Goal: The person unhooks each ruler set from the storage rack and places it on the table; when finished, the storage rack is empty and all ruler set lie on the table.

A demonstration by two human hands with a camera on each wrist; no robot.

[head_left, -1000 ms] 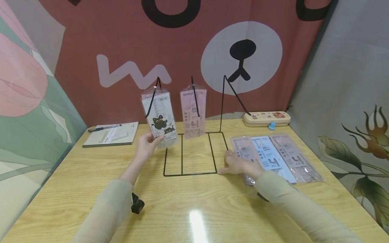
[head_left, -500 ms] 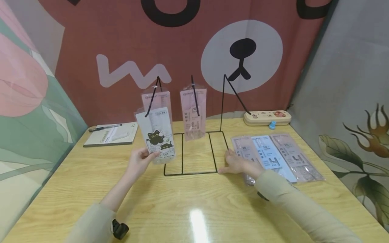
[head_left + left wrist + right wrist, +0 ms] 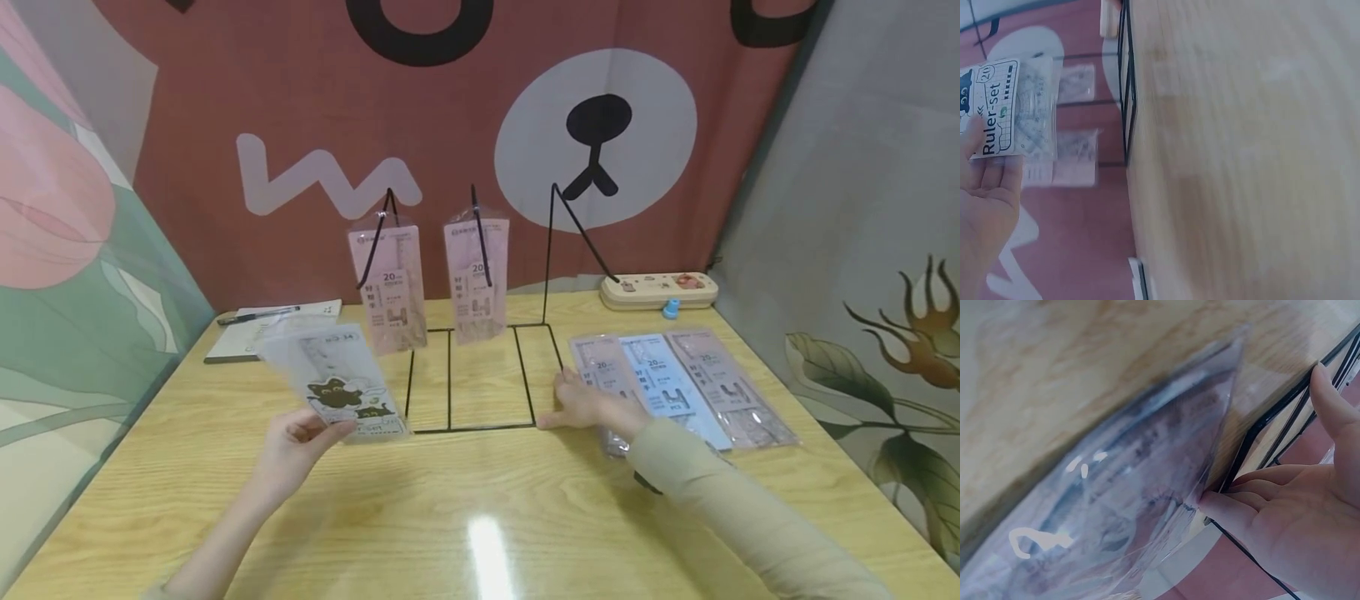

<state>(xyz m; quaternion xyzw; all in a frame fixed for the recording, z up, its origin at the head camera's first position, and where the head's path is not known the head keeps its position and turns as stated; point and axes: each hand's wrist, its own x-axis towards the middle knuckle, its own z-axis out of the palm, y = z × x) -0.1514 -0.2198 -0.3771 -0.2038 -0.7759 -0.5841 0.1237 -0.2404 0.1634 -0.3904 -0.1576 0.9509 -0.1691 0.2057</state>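
Observation:
My left hand (image 3: 296,450) pinches a clear packet, a ruler set (image 3: 345,392) with black cats and "Ruler-set" printed on it, by its lower edge. The packet tilts left, in front of the rack and overlapping the notebook in the head view. In the left wrist view the thumb lies on its printed side and fingers are behind. My right hand (image 3: 585,404) grips the right front corner of the black wire rack (image 3: 487,428), thumb at the front rod, fingers at the side rod. A pink ruler packet (image 3: 388,287) hangs on the left hook, another pink packet (image 3: 477,279) on the middle hook.
Three packets lie at right: a pink packet (image 3: 600,358) partly under my right arm, a blue packet (image 3: 656,371), and another pink packet (image 3: 716,379). Behind them are a cream case (image 3: 660,292) and a small blue item (image 3: 671,309). A notebook (image 3: 232,342) with a pen (image 3: 258,315) lies at left.
My left hand has drawn the ruler set off the left hook, down and leftward, uncovering the pink packet behind it. My right hand stays on the rack's corner.

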